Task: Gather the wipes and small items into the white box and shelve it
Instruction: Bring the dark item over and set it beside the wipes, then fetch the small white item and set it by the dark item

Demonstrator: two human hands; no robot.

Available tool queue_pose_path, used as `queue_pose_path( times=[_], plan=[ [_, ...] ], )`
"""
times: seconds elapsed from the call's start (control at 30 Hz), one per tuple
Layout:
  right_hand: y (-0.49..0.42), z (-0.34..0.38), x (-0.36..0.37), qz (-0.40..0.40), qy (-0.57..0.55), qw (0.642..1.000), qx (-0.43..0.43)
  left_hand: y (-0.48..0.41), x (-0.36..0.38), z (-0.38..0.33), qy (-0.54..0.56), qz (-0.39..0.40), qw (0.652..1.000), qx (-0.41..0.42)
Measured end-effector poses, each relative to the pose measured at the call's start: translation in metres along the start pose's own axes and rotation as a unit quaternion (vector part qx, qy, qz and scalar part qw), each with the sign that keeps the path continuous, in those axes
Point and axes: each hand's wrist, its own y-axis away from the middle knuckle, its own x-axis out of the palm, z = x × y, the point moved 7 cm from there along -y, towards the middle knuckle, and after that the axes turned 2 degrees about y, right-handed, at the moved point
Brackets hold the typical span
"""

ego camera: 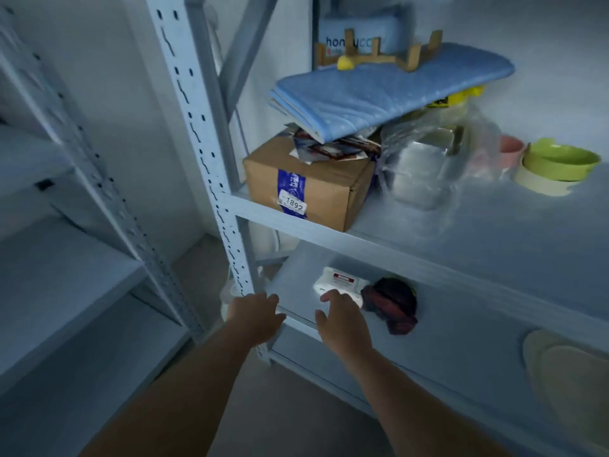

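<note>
Below, on lower shelf: white wipes pack, beside dark red cloth. Right hand fingertips touching pack, grip wide, holding nothing. Left hand on shelf edge, fingers loose. Cardboard box on shelf above.

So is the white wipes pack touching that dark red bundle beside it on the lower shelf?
Touching. The head view shows the white wipes pack with its right end butted against the dark red bundle, no shelf visible between them.

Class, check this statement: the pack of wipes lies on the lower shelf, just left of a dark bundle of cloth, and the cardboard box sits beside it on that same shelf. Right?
Not quite. The head view shows the cardboard box on the shelf above. The pack of wipes does lie on the lower shelf, left of the dark bundle of cloth.
</note>
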Motion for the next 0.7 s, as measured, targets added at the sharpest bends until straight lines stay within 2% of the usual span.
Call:
queue_pose_path(
  times=[0.23, 0.4, 0.7],
  plan=[
    [0.025, 0.119, 0.024, 0.053, 0.049, 0.992, -0.105, 0.102, -0.022, 0.114, 0.005, 0.015, 0.993, -0.119],
    [0.038, 0.223, 0.047, 0.075, 0.054, 0.98, -0.178, 0.166, -0.051, 0.198, 0.021, -0.012, 0.983, -0.184],
    [0.038, 0.422, 0.096, 0.053, 0.017, 0.966, -0.251, 0.222, -0.114, 0.391, 0.009, -0.07, 0.96, -0.27]
  ],
)
